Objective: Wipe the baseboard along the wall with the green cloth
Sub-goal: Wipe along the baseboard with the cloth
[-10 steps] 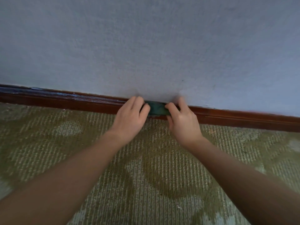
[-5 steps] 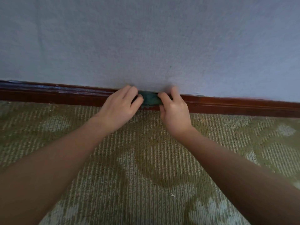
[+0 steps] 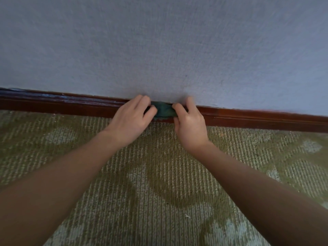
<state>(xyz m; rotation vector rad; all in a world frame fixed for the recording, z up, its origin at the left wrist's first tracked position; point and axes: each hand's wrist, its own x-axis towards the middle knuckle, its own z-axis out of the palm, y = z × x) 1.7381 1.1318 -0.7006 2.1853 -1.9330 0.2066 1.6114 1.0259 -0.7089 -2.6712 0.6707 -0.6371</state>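
Head view: two hands, left hand [image 3: 130, 119] and right hand [image 3: 190, 126], one green cloth [image 3: 164, 110], one baseboard [image 3: 71, 106].

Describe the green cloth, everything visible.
The green cloth is dark teal-green, soft and wrinkled, bunched into a short horizontal wad. It is pressed against the face of the dark red-brown baseboard, just below the wall and above the carpet. Only its middle shows: the left hand covers its left end and the right hand its right end, fingers pinching it from both sides. Its lower edge looks slightly frayed or fuzzy.
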